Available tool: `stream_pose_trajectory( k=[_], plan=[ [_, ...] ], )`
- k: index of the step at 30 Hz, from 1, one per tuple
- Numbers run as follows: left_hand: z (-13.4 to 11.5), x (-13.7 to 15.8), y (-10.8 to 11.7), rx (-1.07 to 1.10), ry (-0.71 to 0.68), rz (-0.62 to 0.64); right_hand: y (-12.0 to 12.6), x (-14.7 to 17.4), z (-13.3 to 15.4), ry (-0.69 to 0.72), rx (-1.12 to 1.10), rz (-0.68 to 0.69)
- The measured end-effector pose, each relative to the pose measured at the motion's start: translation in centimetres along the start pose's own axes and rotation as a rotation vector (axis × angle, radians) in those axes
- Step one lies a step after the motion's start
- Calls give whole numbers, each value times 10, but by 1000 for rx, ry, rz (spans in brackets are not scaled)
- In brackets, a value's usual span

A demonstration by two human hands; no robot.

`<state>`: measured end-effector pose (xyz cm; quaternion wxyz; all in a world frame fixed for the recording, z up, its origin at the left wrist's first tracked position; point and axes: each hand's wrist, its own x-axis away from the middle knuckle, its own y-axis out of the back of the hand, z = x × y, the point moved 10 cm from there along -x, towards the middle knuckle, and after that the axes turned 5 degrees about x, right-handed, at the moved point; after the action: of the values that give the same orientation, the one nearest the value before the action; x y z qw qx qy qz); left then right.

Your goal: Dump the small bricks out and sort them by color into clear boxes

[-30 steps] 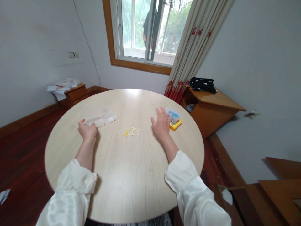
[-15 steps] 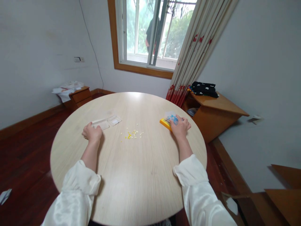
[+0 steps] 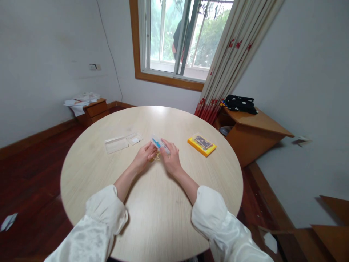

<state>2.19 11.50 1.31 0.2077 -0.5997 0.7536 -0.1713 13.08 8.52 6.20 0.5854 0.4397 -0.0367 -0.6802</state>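
Note:
Over the middle of the table, my right hand [image 3: 171, 157] grips a small clear plastic bag [image 3: 156, 140] with blue pieces in it. Its left edge is pinched by the curled fingers of my left hand [image 3: 143, 158]. Small yellow and cream pieces [image 3: 157, 157] lie loose on the tabletop just beneath, partly hidden by both hands. To the left, a clear plastic tray [image 3: 116, 145] rests beside a smaller clear plastic piece [image 3: 134, 138]. A flat yellow box [image 3: 202, 145] with a dark picture on top lies at the right.
The round pale wooden table [image 3: 160, 211] fills the centre. Behind it are a window [image 3: 163, 40] and a long curtain [image 3: 234, 47]. A wooden cabinet [image 3: 261, 134] with dark patterned cloth [image 3: 241, 104] stands close to the table's right edge.
My right hand has lifted the clear bag off the yellow box and carried it left to the middle. My left hand has left the clear tray and come to the bag.

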Motion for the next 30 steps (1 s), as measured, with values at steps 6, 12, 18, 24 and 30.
stream_pose_trajectory(
  k=[6,12,18,24,30],
  plan=[
    [4,7,-7,138,43,-3,-12,5,1,-1,-39,41],
    [-1,9,1,6,42,-109,-15,6,3,58,-1,71],
    [-16,10,2,-202,-23,-127,-20,8,11,136,13,175],
    [-21,9,7,-360,-58,-127,-23,10,19,194,91,217],
    [-23,7,13,-378,-81,-143,-18,5,-8,33,56,153]
  ],
)
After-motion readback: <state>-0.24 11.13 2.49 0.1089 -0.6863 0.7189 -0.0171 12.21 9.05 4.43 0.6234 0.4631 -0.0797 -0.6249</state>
